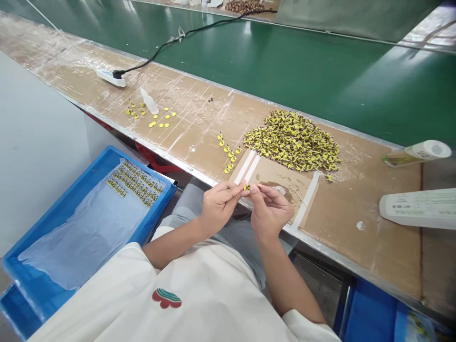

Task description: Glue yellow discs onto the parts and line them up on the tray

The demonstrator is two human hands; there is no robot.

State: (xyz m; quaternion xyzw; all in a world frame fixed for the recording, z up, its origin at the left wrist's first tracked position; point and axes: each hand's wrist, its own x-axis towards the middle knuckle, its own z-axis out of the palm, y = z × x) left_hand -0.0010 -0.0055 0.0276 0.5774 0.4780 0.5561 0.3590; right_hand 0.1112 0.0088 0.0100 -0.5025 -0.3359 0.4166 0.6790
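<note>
Pinched between both hands, just over the table's front edge, is a tiny yellow and dark figurine (247,187). My left hand (221,205) grips its yellow side with thumb and fingertips. From the other side, my right hand (270,209) closes thumb and forefinger on its dark part; the fingers partly hide it. Beyond the hands rises a big pile of small yellow and brown pieces (295,140). Left of it, several figurines on yellow discs (231,154) stand in short rows. Further left lie loose yellow discs (161,125) beside a white dropper bottle (149,101).
A blue tray (142,237) at the left holds a white sheet with rows of finished-looking figurines. Two bottles lie at the right, a clear one (416,153) and a larger white one (420,208). A black cable runs from a power strip (111,77) across the green belt (249,57).
</note>
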